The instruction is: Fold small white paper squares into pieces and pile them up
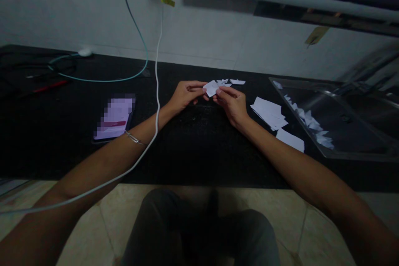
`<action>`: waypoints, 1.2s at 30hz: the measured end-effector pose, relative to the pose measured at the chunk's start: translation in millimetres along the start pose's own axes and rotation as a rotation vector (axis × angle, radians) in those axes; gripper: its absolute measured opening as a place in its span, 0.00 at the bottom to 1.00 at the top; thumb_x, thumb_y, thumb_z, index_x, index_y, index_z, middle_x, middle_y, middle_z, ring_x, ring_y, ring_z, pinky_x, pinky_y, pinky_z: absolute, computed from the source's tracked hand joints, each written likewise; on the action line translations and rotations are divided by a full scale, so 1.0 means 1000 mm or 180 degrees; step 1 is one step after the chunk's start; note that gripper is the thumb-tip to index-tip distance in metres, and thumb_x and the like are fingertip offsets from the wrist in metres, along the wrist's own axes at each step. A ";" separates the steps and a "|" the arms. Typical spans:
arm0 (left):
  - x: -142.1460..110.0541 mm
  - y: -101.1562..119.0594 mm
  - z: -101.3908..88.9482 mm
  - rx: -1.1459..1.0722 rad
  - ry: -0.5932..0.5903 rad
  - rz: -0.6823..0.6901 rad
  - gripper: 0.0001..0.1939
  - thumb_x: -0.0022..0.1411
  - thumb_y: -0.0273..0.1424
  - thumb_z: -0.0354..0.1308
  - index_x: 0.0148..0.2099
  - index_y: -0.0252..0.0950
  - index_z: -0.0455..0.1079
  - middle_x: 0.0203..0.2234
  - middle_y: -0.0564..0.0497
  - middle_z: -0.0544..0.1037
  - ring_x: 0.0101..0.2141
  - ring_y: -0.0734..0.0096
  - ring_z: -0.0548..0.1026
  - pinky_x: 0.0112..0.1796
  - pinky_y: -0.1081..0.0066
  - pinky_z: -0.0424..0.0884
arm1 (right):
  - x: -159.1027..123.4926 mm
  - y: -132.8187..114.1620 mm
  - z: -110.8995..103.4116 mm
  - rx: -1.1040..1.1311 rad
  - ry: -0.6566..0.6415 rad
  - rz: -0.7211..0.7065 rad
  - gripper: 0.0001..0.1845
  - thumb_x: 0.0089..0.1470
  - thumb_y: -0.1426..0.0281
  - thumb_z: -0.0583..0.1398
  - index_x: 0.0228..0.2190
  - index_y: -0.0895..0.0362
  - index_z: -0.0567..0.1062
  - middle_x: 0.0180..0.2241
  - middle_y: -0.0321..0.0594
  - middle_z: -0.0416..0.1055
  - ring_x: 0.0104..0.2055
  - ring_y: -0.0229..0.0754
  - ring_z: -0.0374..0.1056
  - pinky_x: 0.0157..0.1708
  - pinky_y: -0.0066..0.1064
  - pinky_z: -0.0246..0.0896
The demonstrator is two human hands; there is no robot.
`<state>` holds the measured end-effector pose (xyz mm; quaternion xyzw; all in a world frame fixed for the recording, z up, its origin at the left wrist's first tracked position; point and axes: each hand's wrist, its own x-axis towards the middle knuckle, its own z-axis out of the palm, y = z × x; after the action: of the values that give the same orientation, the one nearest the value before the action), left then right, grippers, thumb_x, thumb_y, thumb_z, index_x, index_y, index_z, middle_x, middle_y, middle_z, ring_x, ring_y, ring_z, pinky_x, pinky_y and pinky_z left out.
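A small folded piece of white paper (211, 88) is held up between my two hands, over the far part of the black counter (199, 149). My left hand (186, 94) pinches its left side between thumb and fingers. On the opposite edge, my right hand (231, 102) grips it the same way. Just behind the fingers lie a few folded paper pieces (237, 82), partly hidden. To the right of my right hand rests a fanned stack of white paper sheets (268, 112), with another paper sheet (290, 139) nearer me.
A sink (358, 126) is at the right, with several folded papers (308, 120) along its left rim. On the left sit a phone (116, 118) with its screen lit and a red pen-like object (51, 86). A white cable (157, 91) hangs across my left forearm.
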<state>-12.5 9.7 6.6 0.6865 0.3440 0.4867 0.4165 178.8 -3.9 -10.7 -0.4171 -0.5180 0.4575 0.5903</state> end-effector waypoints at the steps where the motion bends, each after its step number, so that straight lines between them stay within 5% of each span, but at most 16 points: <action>1: 0.000 0.000 0.000 0.0023 0.0017 0.0022 0.18 0.61 0.36 0.66 0.51 0.31 0.81 0.35 0.42 0.86 0.30 0.70 0.81 0.21 0.77 0.68 | 0.000 0.000 0.000 -0.0037 -0.0008 -0.0010 0.13 0.47 0.59 0.69 0.34 0.52 0.82 0.38 0.42 0.79 0.40 0.44 0.75 0.45 0.42 0.75; 13: 0.003 -0.009 -0.005 0.0116 0.0035 0.0086 0.18 0.60 0.42 0.68 0.46 0.34 0.83 0.31 0.43 0.85 0.29 0.69 0.81 0.22 0.75 0.68 | -0.001 0.002 0.000 -0.0202 -0.0027 -0.0457 0.09 0.50 0.63 0.70 0.35 0.49 0.85 0.35 0.38 0.81 0.35 0.43 0.75 0.44 0.43 0.73; 20: 0.007 -0.012 -0.005 -0.0134 -0.0553 -0.0248 0.30 0.71 0.54 0.47 0.45 0.32 0.75 0.35 0.42 0.82 0.31 0.70 0.82 0.21 0.77 0.66 | -0.002 -0.005 0.000 -0.0671 -0.0101 -0.0958 0.06 0.50 0.70 0.68 0.32 0.51 0.86 0.33 0.37 0.83 0.36 0.44 0.77 0.44 0.43 0.73; 26: -0.002 0.003 0.001 0.0613 -0.1321 -0.0034 0.29 0.72 0.54 0.46 0.34 0.34 0.70 0.25 0.48 0.76 0.25 0.75 0.74 0.27 0.75 0.67 | -0.005 -0.007 0.003 -0.0799 -0.0151 -0.1050 0.04 0.51 0.68 0.68 0.31 0.51 0.85 0.35 0.37 0.83 0.41 0.46 0.78 0.48 0.44 0.73; 32: -0.003 -0.002 -0.002 0.1423 -0.1479 0.0456 0.27 0.76 0.46 0.38 0.32 0.36 0.65 0.23 0.51 0.72 0.23 0.75 0.68 0.29 0.73 0.65 | -0.004 -0.003 0.002 -0.0325 -0.0325 -0.0675 0.20 0.46 0.60 0.73 0.42 0.52 0.81 0.35 0.39 0.81 0.40 0.45 0.77 0.48 0.42 0.73; 36: -0.002 -0.005 -0.001 0.1768 -0.1518 0.0647 0.25 0.77 0.43 0.35 0.44 0.34 0.69 0.25 0.52 0.73 0.24 0.73 0.70 0.31 0.72 0.66 | -0.002 -0.001 0.001 -0.0136 -0.0386 -0.0536 0.23 0.43 0.56 0.74 0.41 0.51 0.80 0.33 0.38 0.80 0.38 0.43 0.76 0.45 0.40 0.73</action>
<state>-14.3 10.0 1.2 0.8979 0.2864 0.2403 0.2325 177.4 -5.8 -9.7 -0.3562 -0.5956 0.4195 0.5851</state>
